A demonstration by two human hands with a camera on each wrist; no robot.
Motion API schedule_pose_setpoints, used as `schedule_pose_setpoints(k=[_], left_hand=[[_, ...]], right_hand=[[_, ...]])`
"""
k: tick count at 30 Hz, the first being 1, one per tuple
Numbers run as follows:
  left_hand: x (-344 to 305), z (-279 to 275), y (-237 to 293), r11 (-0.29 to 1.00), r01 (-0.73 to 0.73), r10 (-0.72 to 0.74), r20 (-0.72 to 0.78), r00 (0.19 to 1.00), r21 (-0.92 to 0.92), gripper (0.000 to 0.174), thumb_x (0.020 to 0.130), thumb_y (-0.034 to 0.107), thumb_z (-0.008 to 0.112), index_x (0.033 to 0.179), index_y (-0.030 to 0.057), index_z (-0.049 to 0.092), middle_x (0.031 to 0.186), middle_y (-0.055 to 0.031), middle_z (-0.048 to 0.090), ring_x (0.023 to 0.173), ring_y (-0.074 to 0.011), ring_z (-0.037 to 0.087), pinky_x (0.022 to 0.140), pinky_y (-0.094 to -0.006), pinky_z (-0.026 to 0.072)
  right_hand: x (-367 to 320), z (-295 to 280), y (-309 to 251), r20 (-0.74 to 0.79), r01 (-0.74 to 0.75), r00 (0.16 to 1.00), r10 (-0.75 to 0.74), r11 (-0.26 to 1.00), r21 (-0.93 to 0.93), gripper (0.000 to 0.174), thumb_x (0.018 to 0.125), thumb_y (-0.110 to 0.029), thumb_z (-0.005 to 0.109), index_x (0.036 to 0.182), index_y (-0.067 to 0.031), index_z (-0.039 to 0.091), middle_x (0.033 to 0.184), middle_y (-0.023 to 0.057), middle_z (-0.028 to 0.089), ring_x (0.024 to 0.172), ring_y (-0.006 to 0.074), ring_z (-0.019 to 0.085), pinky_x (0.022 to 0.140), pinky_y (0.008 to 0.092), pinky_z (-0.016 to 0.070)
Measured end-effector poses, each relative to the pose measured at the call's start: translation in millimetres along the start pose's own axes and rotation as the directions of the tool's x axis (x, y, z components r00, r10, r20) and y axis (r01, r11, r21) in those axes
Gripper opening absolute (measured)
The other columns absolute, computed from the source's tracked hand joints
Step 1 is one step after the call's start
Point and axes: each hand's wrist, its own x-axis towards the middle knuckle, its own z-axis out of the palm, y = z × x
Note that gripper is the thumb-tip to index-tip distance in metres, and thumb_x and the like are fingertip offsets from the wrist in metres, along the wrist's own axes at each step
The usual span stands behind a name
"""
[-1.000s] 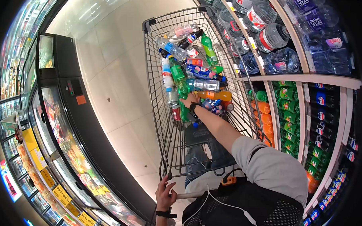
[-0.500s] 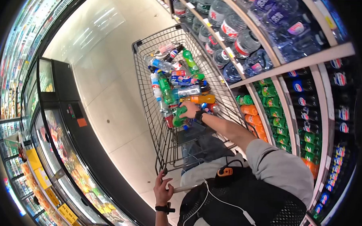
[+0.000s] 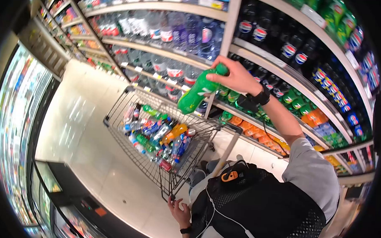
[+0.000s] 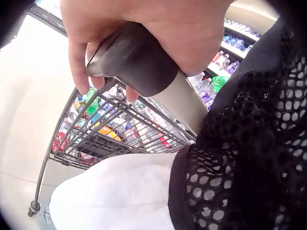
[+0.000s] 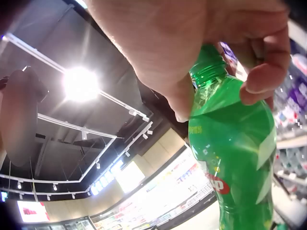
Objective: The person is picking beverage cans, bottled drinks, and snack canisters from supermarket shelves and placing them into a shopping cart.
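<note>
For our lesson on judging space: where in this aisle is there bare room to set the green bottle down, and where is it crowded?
Bare: the floor between the cart and the freezer cabinet. Crowded: the cart's bottles fill its bed, and the shelves beside the green bottle look packed.

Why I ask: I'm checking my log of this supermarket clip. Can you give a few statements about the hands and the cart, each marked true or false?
1. The right hand grips a green bottle at its neck. True.
2. The left hand hangs free. False: it grips the cart handle.
3. The cart holds nothing. False: many drinks lie in it.
4. The green bottle is raised above the cart. True.
</note>
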Motion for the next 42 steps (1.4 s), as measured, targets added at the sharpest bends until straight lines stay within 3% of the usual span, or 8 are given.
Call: schedule_pose_setpoints(k=[6,11,13,17,20,22,35,42], left_hand=[[34.6,0.2,-9.5,0.999,-0.047,0.047,0.048,0.998,-0.001,0.021,0.078,0.009,0.056,0.097,0.0033,0.065,0.136,-0.0226,0.042,0.104,-0.0379,0.055,0.088,-0.0436,0.0462],[92.2,11.7,-93.8,0.782,-0.516,0.576,-0.092,0.812,0.349,0.031,0.077,0.03,0.068,0.1,0.0099,0.065,0.121,-0.0277,0.053,0.106,-0.0418,0.057,0.084,-0.0474,0.0499],[80.6,-32.4,-29.4,0.711,-0.204,0.111,0.179,0.978,0.673,0.067,0.082,0.049,0.061,0.134,0.0091,0.047,0.144,-0.0226,0.039,0.134,-0.0376,0.036,0.097,-0.0472,0.042],[112.6,-58.4,31.4,0.789,-0.207,0.032,0.297,0.954,0.579,0.076,0.081,0.053,0.061,0.139,0.0088,0.04,0.145,-0.0238,0.037,0.13,-0.0472,0.036,0.101,-0.0526,0.0374],[149.9,-54.7,65.7,0.956,-0.153,-0.061,0.678,0.732,0.251,0.074,0.082,0.051,0.061,0.141,0.012,0.038,0.15,-0.022,0.029,0.141,-0.0393,0.019,0.107,-0.0613,0.0261],[159.1,-25.5,86.8,0.863,-0.438,0.16,0.687,0.709,0.251,0.038,0.077,0.035,0.07,0.102,0.0072,0.063,0.101,-0.0268,0.063,0.097,-0.0437,0.061,0.081,-0.0486,0.0507],[269.6,17.7,178.6,0.818,-0.497,0.007,0.858,0.514,0.291,0.042,0.073,0.029,0.074,0.104,0.0025,0.065,0.093,-0.0227,0.067,0.093,-0.0363,0.065,0.079,-0.0445,0.052],[271.3,52.6,376.1,0.629,-0.185,0.732,0.497,0.466,-0.755,0.061,0.099,0.031,0.049,0.147,0.0054,0.024,0.131,-0.0198,0.053,0.119,-0.0296,0.055,0.098,-0.039,0.0438]], right_hand=[[-35.1,-113.3,-30.5,-0.298,0.088,0.942,-0.151,0.973,-0.215,0.035,0.085,-0.037,0.07,0.098,-0.0072,0.057,0.07,0.0048,0.056,0.056,0.011,0.049,0.05,0.0275,0.0375],[-66.1,-180.5,-70.2,-0.393,0.083,0.899,-0.194,0.956,-0.282,0.031,0.086,-0.029,0.071,0.099,-0.005,0.056,0.073,0.0052,0.06,0.059,0.0105,0.051,0.053,0.0277,0.0406],[-78.8,-196.4,-94.2,-0.438,0.049,0.877,-0.195,0.945,-0.323,0.028,0.086,-0.027,0.07,0.099,-0.0053,0.056,0.073,0.003,0.059,0.06,0.0082,0.05,0.053,0.0258,0.0402],[-98.6,-216.1,-119.3,-0.431,0.035,0.886,-0.171,0.952,-0.305,0.025,0.089,-0.025,0.068,0.1,-0.0061,0.055,0.078,-0.0003,0.056,0.064,0.0041,0.047,0.055,0.0228,0.0388],[-98.2,-222.8,-127.9,-0.405,0.025,0.902,-0.148,0.956,-0.292,0.025,0.09,-0.025,0.067,0.102,-0.0065,0.055,0.082,-0.0018,0.055,0.068,0.0037,0.046,0.057,0.0221,0.038],[-95.1,-226.2,-130.8,-0.345,-0.035,0.938,-0.046,0.974,-0.226,0.024,0.091,-0.025,0.066,0.104,-0.0072,0.055,0.085,-0.0033,0.054,0.073,0.0039,0.047,0.062,0.0216,0.0393],[-44.3,-268.3,-89.1,-0.055,0.379,0.926,-0.375,0.913,0.15,0.019,0.087,-0.016,0.066,0.096,-0.0078,0.051,0.11,0.0077,0.061,0.106,0.0172,0.055,0.09,0.0326,0.0441],[-14.3,-256.1,-75.9,0.168,0.445,0.855,-0.49,0.861,0.245,0.026,0.079,-0.012,0.073,0.076,-0.0085,0.047,0.088,0.0045,0.057,0.083,0.0147,0.049,0.075,0.0297,0.0412]])
